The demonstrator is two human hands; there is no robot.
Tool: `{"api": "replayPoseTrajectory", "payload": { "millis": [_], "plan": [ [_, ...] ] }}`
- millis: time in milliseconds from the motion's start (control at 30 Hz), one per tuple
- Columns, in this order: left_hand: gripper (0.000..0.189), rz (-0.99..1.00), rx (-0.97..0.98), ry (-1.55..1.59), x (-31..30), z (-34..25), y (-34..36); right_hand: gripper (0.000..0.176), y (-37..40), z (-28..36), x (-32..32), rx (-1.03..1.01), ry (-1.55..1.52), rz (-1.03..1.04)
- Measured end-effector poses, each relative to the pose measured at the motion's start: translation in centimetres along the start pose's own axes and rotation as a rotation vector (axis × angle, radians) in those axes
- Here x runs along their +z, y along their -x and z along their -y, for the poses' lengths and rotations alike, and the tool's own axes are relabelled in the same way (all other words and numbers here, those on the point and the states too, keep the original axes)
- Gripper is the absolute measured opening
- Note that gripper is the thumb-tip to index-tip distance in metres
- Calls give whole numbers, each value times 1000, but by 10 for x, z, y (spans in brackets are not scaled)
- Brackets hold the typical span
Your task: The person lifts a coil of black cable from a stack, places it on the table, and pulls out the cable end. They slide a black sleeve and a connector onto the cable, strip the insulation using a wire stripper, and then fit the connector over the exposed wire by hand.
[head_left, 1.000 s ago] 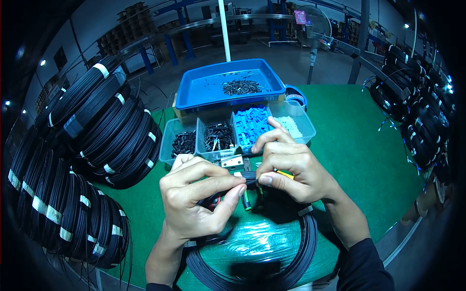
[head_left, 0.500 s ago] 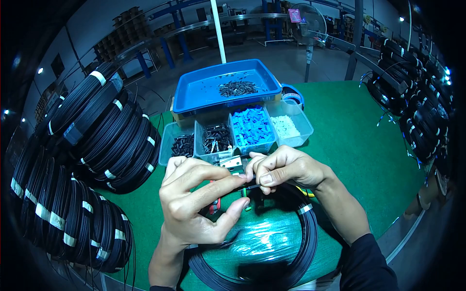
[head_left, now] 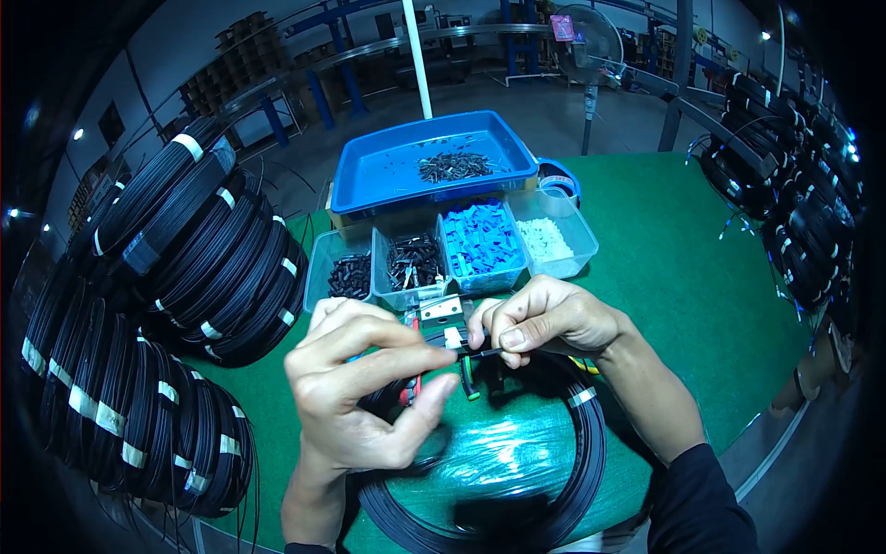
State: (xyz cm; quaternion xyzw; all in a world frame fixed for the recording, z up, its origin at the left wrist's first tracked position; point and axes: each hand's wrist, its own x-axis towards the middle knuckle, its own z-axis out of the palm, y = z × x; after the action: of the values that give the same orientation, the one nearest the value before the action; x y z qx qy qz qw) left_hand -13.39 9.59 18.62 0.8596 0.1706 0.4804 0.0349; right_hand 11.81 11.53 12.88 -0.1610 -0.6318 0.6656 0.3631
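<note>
My right hand [head_left: 554, 321] pinches a thin black cable [head_left: 483, 354] between thumb and fingers, its short end pointing left. My left hand [head_left: 355, 392] is just left of that end, with thumb and index finger apart and nothing visible between them. Below both hands lies a coil of black cable [head_left: 592, 448], tied with white tape. Behind the fingers stand a small metal block [head_left: 441, 309] and a small white piece [head_left: 452, 338]. A red-handled tool [head_left: 413, 388] and a green-and-black handle [head_left: 470, 379] show between the hands, partly hidden.
Clear bins hold black sleeves [head_left: 350, 277], dark small parts [head_left: 413, 263], blue pieces [head_left: 481, 238] and white pieces [head_left: 544, 239]. Behind them is a blue tray [head_left: 369, 189]. Taped cable coils [head_left: 217, 263] are stacked at left; more coils [head_left: 803, 231] hang at right.
My left hand has moved slightly left, away from the cable end, and its thumb and index finger have drawn back. My right hand stays nearly in place, still pinching the cable.
</note>
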Motion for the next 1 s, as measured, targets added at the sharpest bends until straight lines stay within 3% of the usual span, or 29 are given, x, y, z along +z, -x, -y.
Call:
{"api": "replayPoseTrajectory", "payload": {
  "millis": [267, 400, 633, 733, 833, 900, 933, 1000],
  "plan": [
    [21, 21, 30, 9, 7, 3, 4, 29, 0, 5, 6, 7, 72, 11],
    [23, -58, -22, 91, -3, 8, 5, 31, 2, 7, 5, 20, 50, -34],
    [19, 44, -58, 113, 12, 3, 5, 30, 1, 13, 16, 2, 132, -19],
    [17, -75, -61, 151, 6, 5, 2, 29, 3, 18, 16, -26, 157, -66],
    [15, -218, -84, 202, -7, 14, 6, 25, 5, 25, 11, -137, 380, -97],
    [20, -229, -94, 188, -14, 20, 7, 17, 8, 36, 17, -350, 836, -246],
    [24, -218, -117, 177, -15, 22, 7, 17, 9, 43, 23, -351, 836, -243],
    [33, -166, -164, 199, -9, 20, 3, 15, 14, 53, 35, -470, 1358, -437]
  ]
}}
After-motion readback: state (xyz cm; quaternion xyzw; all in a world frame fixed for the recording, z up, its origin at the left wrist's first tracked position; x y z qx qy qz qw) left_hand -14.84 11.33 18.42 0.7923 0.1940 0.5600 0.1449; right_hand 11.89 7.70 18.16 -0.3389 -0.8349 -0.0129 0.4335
